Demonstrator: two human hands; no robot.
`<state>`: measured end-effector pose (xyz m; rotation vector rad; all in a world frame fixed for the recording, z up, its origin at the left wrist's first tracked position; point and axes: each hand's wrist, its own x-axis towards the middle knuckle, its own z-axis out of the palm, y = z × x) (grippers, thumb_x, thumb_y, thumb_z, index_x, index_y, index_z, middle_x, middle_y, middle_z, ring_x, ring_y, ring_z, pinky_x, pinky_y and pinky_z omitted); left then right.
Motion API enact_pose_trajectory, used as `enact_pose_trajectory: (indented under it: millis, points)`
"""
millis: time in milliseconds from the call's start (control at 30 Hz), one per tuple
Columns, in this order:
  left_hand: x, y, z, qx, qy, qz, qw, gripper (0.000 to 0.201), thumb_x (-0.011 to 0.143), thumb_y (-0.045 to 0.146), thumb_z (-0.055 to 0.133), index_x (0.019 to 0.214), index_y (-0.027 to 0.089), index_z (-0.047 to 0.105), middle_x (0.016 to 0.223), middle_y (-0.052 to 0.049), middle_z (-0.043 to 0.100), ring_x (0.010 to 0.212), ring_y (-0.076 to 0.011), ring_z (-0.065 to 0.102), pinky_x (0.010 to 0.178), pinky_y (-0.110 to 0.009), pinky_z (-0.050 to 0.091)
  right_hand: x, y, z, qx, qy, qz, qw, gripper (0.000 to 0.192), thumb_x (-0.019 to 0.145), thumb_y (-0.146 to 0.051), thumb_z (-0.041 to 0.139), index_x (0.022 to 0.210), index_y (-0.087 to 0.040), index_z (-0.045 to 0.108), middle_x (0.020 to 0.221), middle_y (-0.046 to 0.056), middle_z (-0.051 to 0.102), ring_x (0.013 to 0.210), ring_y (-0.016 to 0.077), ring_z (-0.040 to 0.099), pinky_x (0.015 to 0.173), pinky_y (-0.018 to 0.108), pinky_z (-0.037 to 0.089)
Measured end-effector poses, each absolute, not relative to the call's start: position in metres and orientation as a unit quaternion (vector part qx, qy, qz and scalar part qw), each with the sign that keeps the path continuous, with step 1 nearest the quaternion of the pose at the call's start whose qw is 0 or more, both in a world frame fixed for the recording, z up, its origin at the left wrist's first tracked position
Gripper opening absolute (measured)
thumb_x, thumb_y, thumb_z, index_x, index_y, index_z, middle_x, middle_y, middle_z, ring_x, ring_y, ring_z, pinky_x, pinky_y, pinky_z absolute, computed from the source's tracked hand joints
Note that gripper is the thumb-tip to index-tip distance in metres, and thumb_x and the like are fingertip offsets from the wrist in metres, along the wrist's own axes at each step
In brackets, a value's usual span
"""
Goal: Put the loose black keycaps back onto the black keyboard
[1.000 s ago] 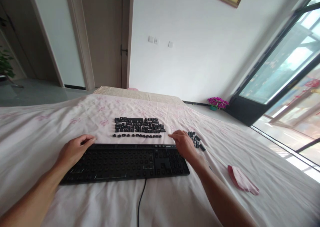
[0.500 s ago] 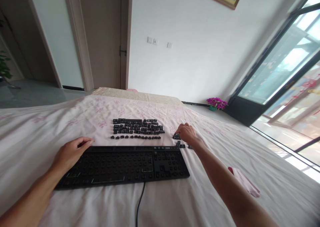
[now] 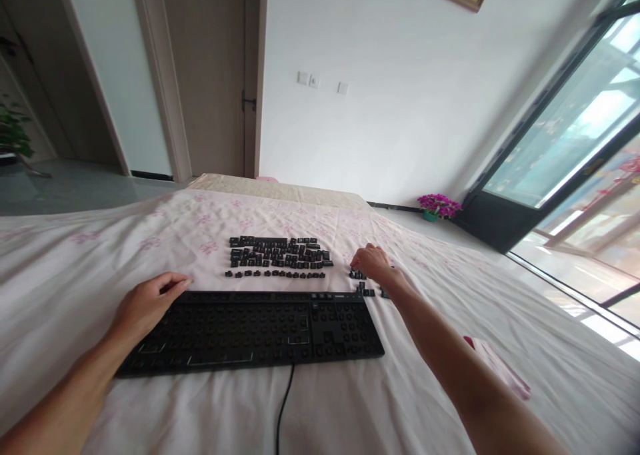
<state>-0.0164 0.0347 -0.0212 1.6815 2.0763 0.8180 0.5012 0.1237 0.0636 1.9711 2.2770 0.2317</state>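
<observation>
I count one keyboard (image 3: pixel 250 328), two hands, one pink cloth (image 3: pixel 500 368), one flower pot (image 3: pixel 439 206), and way too many loose keycaps (image 3: pixel 277 258).

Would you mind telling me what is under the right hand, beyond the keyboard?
Under the right hand lies a small cluster of loose black keycaps on the pink-patterned sheet. A few show at its edge; any beneath the palm, and whether the fingers grip one, are hidden.

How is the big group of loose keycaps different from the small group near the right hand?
The big group of keycaps lies in tidy rows beyond the keyboard, untouched. The small group has far fewer caps, is scattered, and lies partly under the right hand. Both are black and lie on the sheet.
</observation>
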Motion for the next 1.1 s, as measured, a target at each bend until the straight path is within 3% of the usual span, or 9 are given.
enact_pose_trajectory:
  millis: [200, 567, 700, 833, 1100]
  points:
    - [-0.016, 0.033, -0.02, 0.593, 0.731, 0.293, 0.166, 0.043, 0.08, 0.058, 0.052, 0.101, 0.024, 0.069, 0.101, 0.0, 0.074, 0.091, -0.02, 0.065, 0.081, -0.023, 0.044, 0.504, 0.124, 0.064, 0.639, 0.762, 0.077, 0.079, 0.014, 0.08, -0.031, 0.066, 0.088, -0.029, 0.078, 0.089, 0.005, 0.075, 0.102, 0.0233, 0.056, 0.085, 0.03, 0.034]
    - [-0.017, 0.036, -0.024, 0.592, 0.73, 0.303, 0.156, 0.04, 0.079, 0.059, 0.053, 0.097, 0.027, 0.069, 0.099, 0.0, 0.074, 0.092, -0.0225, 0.067, 0.081, -0.026, 0.046, 0.498, 0.114, 0.069, 0.605, 0.788, 0.099, 0.05, 0.016, 0.084, -0.021, 0.062, 0.088, -0.023, 0.077, 0.086, 0.009, 0.074, 0.098, 0.0237, 0.058, 0.088, 0.032, 0.036]
    - [-0.017, 0.036, -0.025, 0.59, 0.731, 0.303, 0.159, 0.04, 0.078, 0.059, 0.053, 0.097, 0.027, 0.07, 0.1, 0.001, 0.074, 0.092, -0.0227, 0.067, 0.081, -0.026, 0.047, 0.483, 0.085, 0.08, 0.59, 0.801, 0.085, -0.06, 0.02, 0.088, -0.026, 0.058, 0.098, -0.026, 0.075, 0.099, 0.004, 0.073, 0.101, 0.0231, 0.057, 0.086, 0.031, 0.039]
    - [-0.015, 0.035, -0.022, 0.592, 0.732, 0.301, 0.15, 0.038, 0.079, 0.057, 0.053, 0.095, 0.027, 0.071, 0.099, 0.001, 0.075, 0.092, -0.023, 0.067, 0.079, -0.027, 0.047, 0.452, 0.038, 0.078, 0.492, 0.849, 0.015, -0.19, 0.017, 0.089, -0.03, 0.059, 0.095, -0.027, 0.074, 0.096, 0.001, 0.073, 0.095, 0.0205, 0.058, 0.086, 0.031, 0.042]
    - [-0.013, 0.033, -0.019, 0.594, 0.73, 0.305, 0.149, 0.04, 0.078, 0.058, 0.053, 0.094, 0.026, 0.071, 0.097, 0.0, 0.075, 0.09, -0.0231, 0.067, 0.078, -0.027, 0.047, 0.422, -0.011, 0.061, 0.469, 0.863, 0.038, -0.183, 0.015, 0.091, -0.026, 0.058, 0.096, -0.024, 0.072, 0.097, 0.003, 0.071, 0.095, 0.0211, 0.054, 0.086, 0.035, 0.041]
